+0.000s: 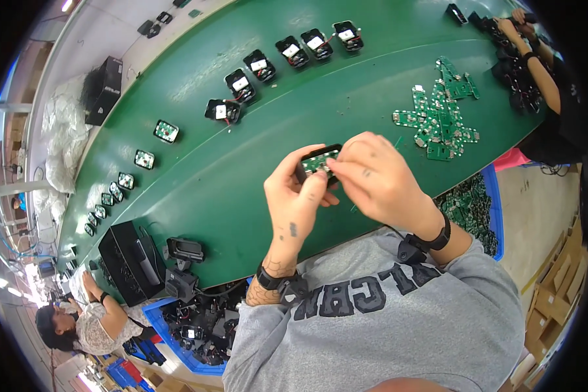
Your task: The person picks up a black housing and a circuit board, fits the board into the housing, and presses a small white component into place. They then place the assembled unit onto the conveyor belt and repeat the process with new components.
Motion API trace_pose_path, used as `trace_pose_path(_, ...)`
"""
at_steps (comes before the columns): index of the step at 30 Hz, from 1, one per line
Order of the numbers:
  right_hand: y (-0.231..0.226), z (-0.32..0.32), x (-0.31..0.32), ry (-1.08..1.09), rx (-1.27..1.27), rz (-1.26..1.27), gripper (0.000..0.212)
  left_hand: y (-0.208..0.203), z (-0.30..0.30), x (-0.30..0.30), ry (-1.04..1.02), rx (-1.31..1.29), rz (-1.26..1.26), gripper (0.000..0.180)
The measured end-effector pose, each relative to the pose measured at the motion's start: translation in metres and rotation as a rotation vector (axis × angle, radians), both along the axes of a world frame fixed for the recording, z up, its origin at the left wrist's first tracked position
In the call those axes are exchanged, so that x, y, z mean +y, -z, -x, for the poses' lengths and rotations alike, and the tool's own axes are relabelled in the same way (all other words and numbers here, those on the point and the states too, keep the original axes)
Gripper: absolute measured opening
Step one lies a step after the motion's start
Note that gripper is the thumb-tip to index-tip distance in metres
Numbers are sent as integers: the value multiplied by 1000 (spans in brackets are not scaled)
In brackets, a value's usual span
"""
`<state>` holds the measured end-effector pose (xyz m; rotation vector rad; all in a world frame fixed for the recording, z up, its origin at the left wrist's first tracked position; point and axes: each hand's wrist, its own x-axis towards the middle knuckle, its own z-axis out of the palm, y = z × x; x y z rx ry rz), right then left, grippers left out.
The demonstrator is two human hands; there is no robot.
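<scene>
Head view: white-labelled black housings in row

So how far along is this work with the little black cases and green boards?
Done, it seems: a row of black cases with boards fitted lies along the green belt. In hand: the left hand holds one case while the right hand presses its board. Left: a pile of loose green boards.

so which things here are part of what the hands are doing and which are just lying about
In hand:
- black case with green board, held by left hand and right hand
- loose green boards

Lying about:
- black box
- blue bin
- white bags
</scene>
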<state>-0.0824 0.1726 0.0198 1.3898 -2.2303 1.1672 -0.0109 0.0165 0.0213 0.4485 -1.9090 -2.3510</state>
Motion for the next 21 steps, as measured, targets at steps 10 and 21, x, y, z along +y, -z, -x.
trace_pose_path(10,-11,16,26,-113,-119,-92,36,15,20,-11,-96,112,217,29)
trace_pose_path(21,49,92,101,256,-30,-303,29,59,44,-265,-272,-302,962,50)
